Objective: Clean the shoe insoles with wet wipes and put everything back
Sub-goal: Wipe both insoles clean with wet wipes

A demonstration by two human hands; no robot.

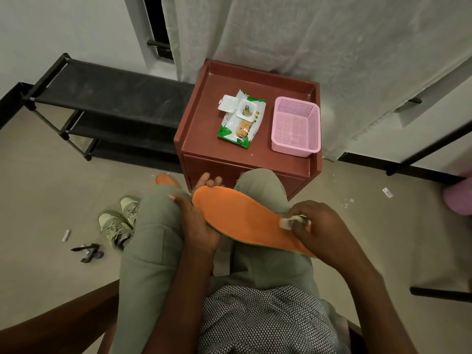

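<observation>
An orange insole (240, 218) lies across my lap, toe end pointing away from me. My left hand (198, 221) grips it along its left edge, fingers curled under the toe. My right hand (314, 226) presses a crumpled white wet wipe (291, 222) onto the heel part of the insole. A second orange insole (167, 180) peeks out behind my left knee. The wet wipes pack (241, 118), green and white with its lid flipped open, lies on the reddish-brown side table (201, 134). A pair of pale green sneakers (118, 221) sits on the floor at the left.
A pink mesh basket (296, 126) stands on the side table to the right of the pack. A black shoe rack (102, 103) stands at the left wall. Small black and white bits (86, 251) lie on the floor. Curtains hang behind the table.
</observation>
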